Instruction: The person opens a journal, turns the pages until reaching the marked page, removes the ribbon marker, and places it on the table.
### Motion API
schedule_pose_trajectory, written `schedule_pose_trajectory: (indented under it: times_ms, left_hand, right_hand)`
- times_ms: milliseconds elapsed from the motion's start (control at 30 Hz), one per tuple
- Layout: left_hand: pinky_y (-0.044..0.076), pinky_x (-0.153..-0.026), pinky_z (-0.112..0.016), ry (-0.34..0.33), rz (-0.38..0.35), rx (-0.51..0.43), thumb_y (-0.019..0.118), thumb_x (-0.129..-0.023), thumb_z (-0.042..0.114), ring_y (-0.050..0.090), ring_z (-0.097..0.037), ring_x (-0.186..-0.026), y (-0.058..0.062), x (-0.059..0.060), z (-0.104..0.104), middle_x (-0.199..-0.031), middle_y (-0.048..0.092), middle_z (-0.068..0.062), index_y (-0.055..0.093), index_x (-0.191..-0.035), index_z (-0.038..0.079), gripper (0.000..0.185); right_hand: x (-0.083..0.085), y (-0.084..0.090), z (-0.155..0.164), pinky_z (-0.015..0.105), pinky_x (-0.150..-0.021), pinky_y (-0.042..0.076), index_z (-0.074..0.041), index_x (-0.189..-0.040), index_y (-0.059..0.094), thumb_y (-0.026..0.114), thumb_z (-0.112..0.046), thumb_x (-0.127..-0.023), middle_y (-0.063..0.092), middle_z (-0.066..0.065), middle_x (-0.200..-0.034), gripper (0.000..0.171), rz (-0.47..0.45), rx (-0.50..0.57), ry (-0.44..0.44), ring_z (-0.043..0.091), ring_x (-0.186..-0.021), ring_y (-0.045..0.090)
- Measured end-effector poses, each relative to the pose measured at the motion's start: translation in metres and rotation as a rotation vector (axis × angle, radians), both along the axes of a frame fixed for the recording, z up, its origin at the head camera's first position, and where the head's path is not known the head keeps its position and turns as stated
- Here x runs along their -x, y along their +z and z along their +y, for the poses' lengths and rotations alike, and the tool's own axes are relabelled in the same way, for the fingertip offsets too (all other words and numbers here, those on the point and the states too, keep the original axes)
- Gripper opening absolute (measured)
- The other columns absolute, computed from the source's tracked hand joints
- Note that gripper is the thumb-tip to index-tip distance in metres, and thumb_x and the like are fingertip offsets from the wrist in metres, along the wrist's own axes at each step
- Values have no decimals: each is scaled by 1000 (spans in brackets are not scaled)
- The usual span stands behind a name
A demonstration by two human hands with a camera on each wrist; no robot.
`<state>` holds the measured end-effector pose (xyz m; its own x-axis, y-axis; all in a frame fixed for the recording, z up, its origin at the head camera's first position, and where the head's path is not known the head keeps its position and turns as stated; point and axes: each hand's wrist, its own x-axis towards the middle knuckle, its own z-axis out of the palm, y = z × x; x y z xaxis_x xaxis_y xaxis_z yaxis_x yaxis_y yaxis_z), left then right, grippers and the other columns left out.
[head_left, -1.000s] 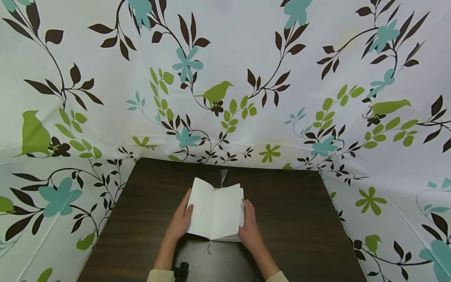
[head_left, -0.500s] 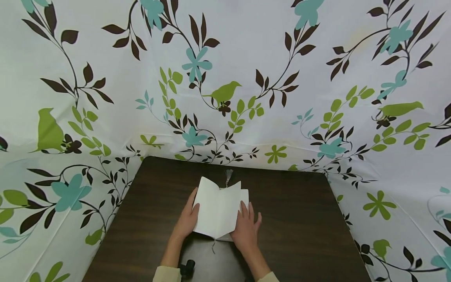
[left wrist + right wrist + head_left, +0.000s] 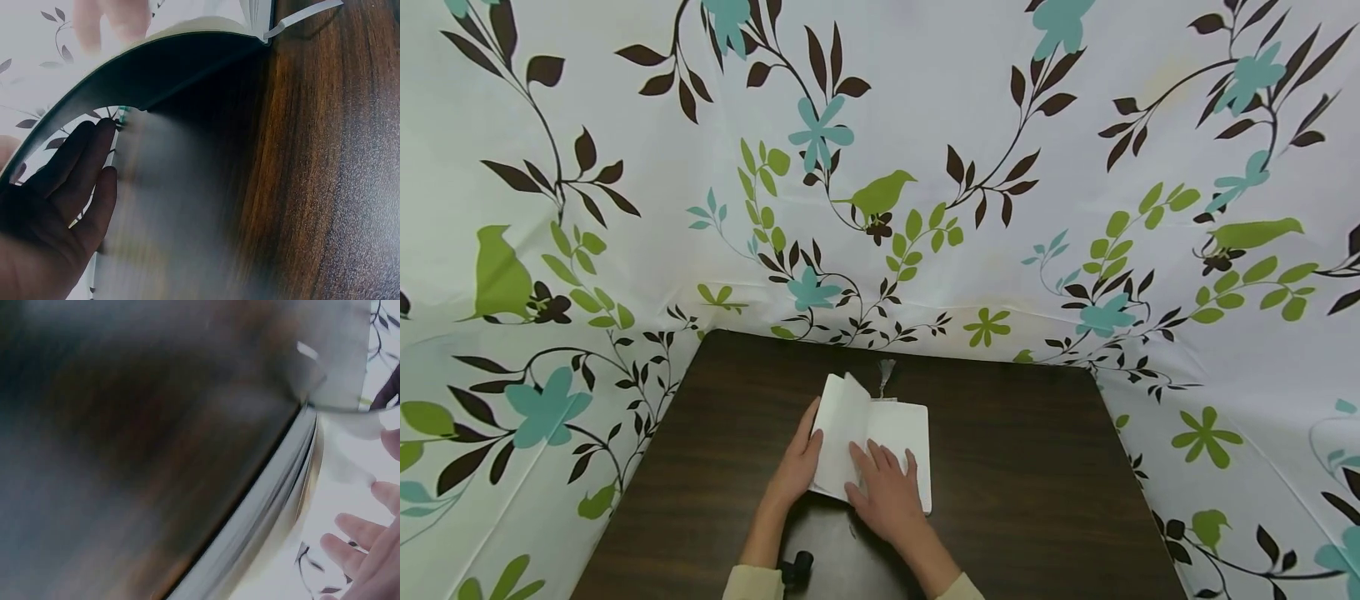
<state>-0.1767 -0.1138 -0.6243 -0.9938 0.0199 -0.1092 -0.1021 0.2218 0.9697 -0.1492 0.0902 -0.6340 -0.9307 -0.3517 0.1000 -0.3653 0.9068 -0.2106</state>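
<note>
An open notebook with blank white pages (image 3: 904,421) lies tilted in the head view, its left side raised. My left hand (image 3: 796,467) grips the left edge, thumb over the page. In the left wrist view, that hand's fingers (image 3: 94,156) stretch beneath the dark cover (image 3: 169,69). My right hand (image 3: 887,500) spreads its fingers over the pages near the middle fold, touching the left-leaning leaf. Those fingers (image 3: 359,534) look nearly straight in the right wrist view, beside the page block (image 3: 269,506). A thin ribbon bookmark (image 3: 306,15) hangs from the spine.
Under the notebook is a dark wood-grain table (image 3: 1037,475). A grey tassel (image 3: 887,371) lies beyond the notebook's top edge. White cloth (image 3: 925,100) with leaves, birds and flowers hangs behind and around the table. A small black object (image 3: 797,568) sits by my left wrist.
My right hand has moved from the right edge leftward across the notebook, carrying a leaf over to the left side. The right page now lies bare. My left hand keeps its grip.
</note>
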Motion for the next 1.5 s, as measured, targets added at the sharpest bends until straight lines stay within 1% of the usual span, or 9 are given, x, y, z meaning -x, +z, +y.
schedule_pose_trajectory:
  times_ms: [100,200,367,467,633,833,1067,1300,1500]
  left_hand:
    - [42,-109,-50,10,-29,-4,37,-119,41,48,-32,-144,0,0,0,-179,25,-7,20,-173,35,57]
    - [44,-106,-47,6,-34,0,40,-118,38,51,-34,-140,-1,0,-1,-179,24,-9,18,-174,34,60]
    - [38,-114,-56,-17,-21,-2,41,-118,19,38,-39,-154,-1,-2,-6,-181,16,-14,13,-175,25,64]
    - [32,-119,-61,-29,-35,-27,40,-118,16,28,-39,-160,0,-2,-9,-182,13,-13,13,-175,25,64]
    - [29,-122,-60,-40,-65,-48,40,-118,18,27,-38,-160,1,-1,-13,-182,13,-13,13,-175,27,64]
    - [26,-122,-61,-62,-42,-49,40,-117,18,20,-40,-162,0,0,-16,-182,9,-16,8,-175,25,67]
    - [18,-127,-63,-63,-59,-79,40,-118,18,13,-37,-165,0,0,-17,-183,7,-11,10,-175,26,65]
    - [18,-128,-62,-52,-80,-73,40,-118,19,15,-34,-165,-1,2,-15,-183,9,-7,10,-175,30,65]
    - [16,-129,-62,-56,-83,-76,39,-118,18,12,-31,-166,-1,3,-12,-183,7,-5,8,-175,25,65]
  right_hand:
    - [-3,-2,-7,70,-116,34,-33,-163,47,63,-46,-107,55,5,-161,60,-39,16,42,29,-143,56]
    - [-4,-3,-8,67,-115,37,-35,-166,43,59,-46,-109,54,4,-162,60,-74,12,51,29,-143,56]
    - [-3,-3,-2,63,-114,42,-34,-167,39,56,-51,-110,54,5,-162,63,-128,-10,81,28,-144,56]
    - [-3,-6,6,60,-114,43,-30,-167,41,54,-54,-110,55,5,-162,63,-138,-24,92,28,-145,55]
    - [-1,-14,23,58,-113,46,-25,-164,47,52,-54,-111,54,7,-164,61,-162,-20,83,30,-149,52]
    - [0,-15,50,60,-113,47,-22,-160,53,59,-50,-108,50,8,-167,59,-175,-37,98,33,-152,50]
    - [5,-14,80,60,-116,45,-19,-161,52,70,-52,-101,46,10,-169,71,-201,-24,141,35,-153,48]
    - [11,-12,92,57,-115,47,-17,-159,54,73,-50,-100,48,11,-168,71,-228,-9,201,33,-152,49]
    - [13,-11,95,58,-115,46,-20,-158,56,78,-50,-97,48,9,-168,71,-237,-5,207,31,-152,49]
